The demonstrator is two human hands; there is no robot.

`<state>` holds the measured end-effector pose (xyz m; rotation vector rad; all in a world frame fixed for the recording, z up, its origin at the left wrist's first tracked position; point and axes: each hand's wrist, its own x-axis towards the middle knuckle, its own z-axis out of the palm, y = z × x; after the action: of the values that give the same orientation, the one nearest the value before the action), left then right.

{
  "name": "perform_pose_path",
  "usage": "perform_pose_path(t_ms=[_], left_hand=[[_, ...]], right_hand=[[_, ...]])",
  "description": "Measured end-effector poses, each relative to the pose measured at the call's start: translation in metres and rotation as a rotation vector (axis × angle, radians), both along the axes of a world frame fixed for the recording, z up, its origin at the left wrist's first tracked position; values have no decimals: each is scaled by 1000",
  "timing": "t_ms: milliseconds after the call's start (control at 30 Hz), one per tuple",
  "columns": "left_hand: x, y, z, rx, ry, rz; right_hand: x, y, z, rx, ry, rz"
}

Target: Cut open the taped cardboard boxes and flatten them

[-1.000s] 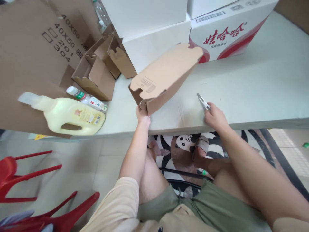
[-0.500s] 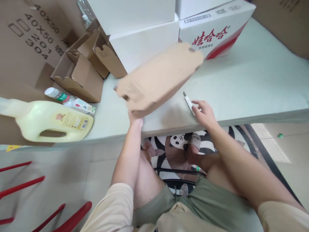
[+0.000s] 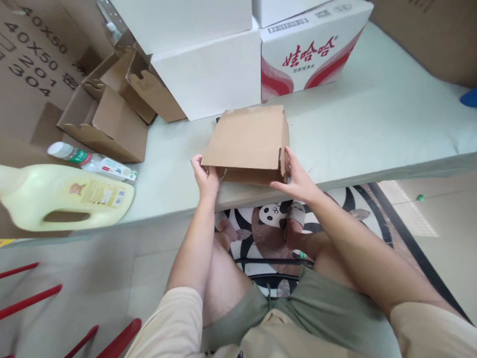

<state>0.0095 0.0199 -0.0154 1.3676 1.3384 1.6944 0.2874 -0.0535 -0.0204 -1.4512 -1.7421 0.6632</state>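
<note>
A small brown cardboard box [image 3: 248, 136] sits near the front edge of the table, its near side partly open with a dark gap under the top flap. My left hand [image 3: 206, 176] grips its front left corner. At the front right corner my right hand [image 3: 298, 175] holds the notched side, fingers along the wall and thumb at the front. No box cutter shows in the current view. Part of a small dark item [image 3: 217, 120] peeks out behind the box's far left corner; what it is I cannot tell.
White cartons [image 3: 208, 69] and a red-lettered water carton [image 3: 309, 54] stand behind. Left are open brown boxes [image 3: 122, 124], a plastic bottle [image 3: 93, 161] and a yellow jug [image 3: 100, 199]. A blue item [image 3: 469, 98] lies far right; red chair legs [image 3: 32, 301] are lower left.
The cardboard box has come down onto the table and turned its gap toward me. My right hand has let go of the white box cutter and taken hold of the box. The view has shifted slightly.
</note>
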Motion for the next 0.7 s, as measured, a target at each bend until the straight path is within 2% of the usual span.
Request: perform_pose_path(t_ms=[67,167,200,267,333,367,433,500,533,600,700], left_hand=[[3,-2,-1,25,37,2],[6,-5,-2,61,42,-1],[6,-5,-2,47,35,-49],[2,-4,-1,-50,-7,-268],[-5,-1,2,-202,-127,-513],[-10,1,4,-255,-209,-561],[-17,6,6,-296,-352,-465],[-21,8,7,-281,-401,-302],[-21,8,6,-287,-401,-280],[-19,5,6,-336,-403,-344],[-16,-5,10,-432,-394,-540]], right_hand=[[-7,-1,3,-47,-54,-144],[-9,2,7,-115,18,-330],[-7,4,8,-97,68,-369],[1,8,8,-3,190,-418],[11,11,6,111,334,-413],[15,12,5,146,410,-395],[23,13,2,160,572,-354],[27,11,1,112,728,-331],[28,9,1,82,797,-325],[28,6,1,14,910,-317],[33,7,0,-99,983,-314]])
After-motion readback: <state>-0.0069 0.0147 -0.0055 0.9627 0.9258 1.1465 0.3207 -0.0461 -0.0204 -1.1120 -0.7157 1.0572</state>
